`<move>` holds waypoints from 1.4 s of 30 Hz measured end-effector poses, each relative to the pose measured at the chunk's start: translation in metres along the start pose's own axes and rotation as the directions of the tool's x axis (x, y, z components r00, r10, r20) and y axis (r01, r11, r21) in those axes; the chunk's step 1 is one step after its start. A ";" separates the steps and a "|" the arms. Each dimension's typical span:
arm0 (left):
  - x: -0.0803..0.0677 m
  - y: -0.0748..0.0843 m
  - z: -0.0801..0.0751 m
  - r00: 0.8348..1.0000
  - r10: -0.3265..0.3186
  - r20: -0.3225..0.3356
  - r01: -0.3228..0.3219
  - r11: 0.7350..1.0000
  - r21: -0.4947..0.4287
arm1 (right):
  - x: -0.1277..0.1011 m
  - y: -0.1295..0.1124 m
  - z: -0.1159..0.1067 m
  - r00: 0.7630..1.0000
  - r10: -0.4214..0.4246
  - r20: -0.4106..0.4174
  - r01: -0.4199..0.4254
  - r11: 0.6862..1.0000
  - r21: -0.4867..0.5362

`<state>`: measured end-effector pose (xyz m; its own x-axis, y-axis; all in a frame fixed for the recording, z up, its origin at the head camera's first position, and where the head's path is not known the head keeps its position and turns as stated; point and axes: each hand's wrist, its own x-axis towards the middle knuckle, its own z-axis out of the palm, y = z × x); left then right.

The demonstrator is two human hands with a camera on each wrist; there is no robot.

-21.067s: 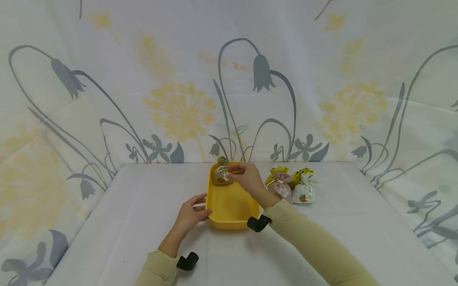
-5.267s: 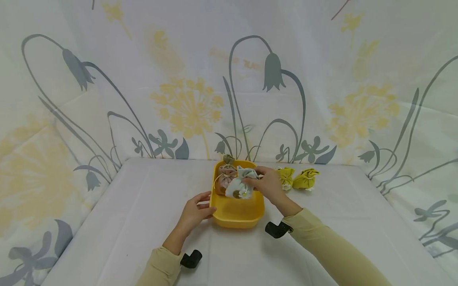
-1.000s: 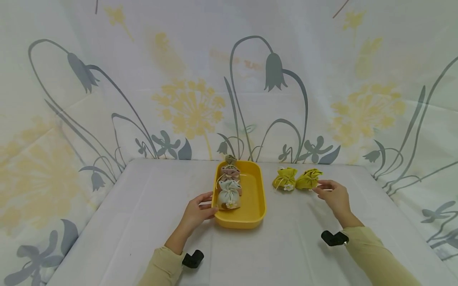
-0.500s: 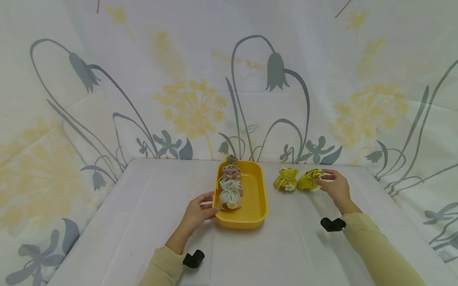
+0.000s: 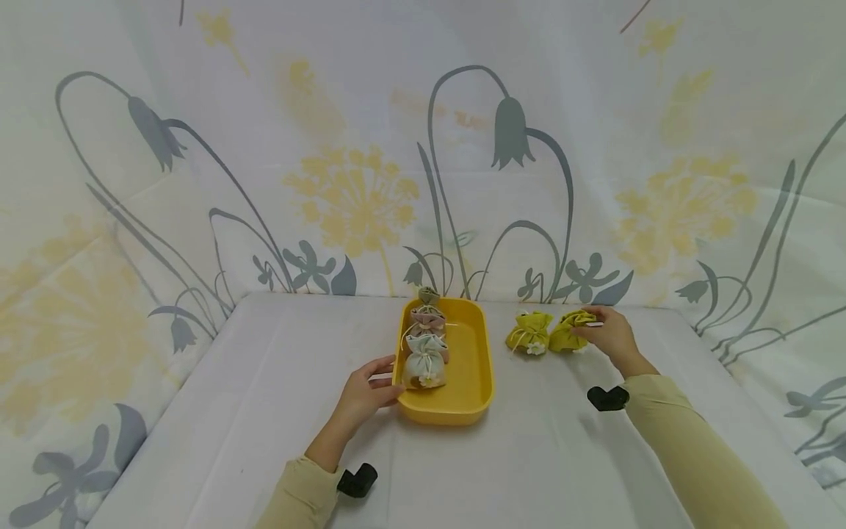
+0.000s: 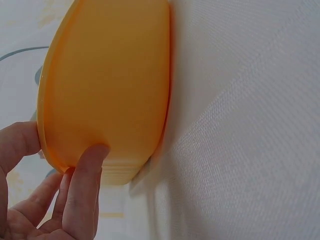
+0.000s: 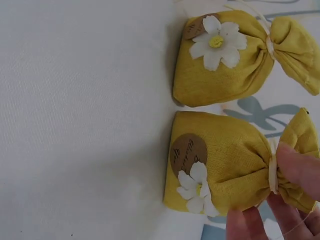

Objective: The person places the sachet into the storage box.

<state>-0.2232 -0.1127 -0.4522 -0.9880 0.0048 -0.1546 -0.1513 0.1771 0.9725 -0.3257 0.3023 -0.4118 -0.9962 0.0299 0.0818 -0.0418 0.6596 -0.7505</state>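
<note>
A yellow tray sits mid-table with a white pouch, a pink pouch and a brown pouch lined along its left side. My left hand grips the tray's left rim, and in the left wrist view its fingers curl against the tray. Two yellow pouches lie right of the tray. My right hand pinches the tied neck of the right yellow pouch, with its fingertips on that pouch. The left yellow pouch lies untouched beside it.
The table has a white cloth, and a flowered curtain hangs behind and to both sides. Bare cloth stretches left of the tray and along the near edge.
My right hand left the tray after setting the white pouch there, swung right, then moved up to the right yellow pouch and pinched its neck. The left hand stayed on the tray.
</note>
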 end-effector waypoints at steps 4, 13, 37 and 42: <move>0.001 0.001 0.000 1.000 0.000 -0.002 0.000 1.000 0.002 | 0.000 0.001 0.002 0.999 0.030 0.015 -0.030 1.000 0.001; 0.001 0.000 0.000 1.000 0.005 0.002 -0.005 1.000 -0.001 | -0.004 0.001 0.004 0.994 0.066 0.087 -0.072 0.995 0.064; 0.000 0.001 -0.001 1.000 0.020 0.017 -0.020 1.000 -0.009 | -0.041 -0.003 -0.007 0.999 0.044 0.005 -0.045 0.992 0.115; 0.000 0.000 0.000 1.000 0.020 0.015 -0.020 1.000 -0.010 | -0.051 -0.008 -0.008 1.000 0.008 0.004 -0.008 0.990 0.141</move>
<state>-0.2233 -0.1128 -0.4521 -0.9902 0.0236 -0.1375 -0.1317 0.1666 0.9772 -0.2736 0.3009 -0.4046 -0.9968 0.0318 0.0733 -0.0441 0.5466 -0.8362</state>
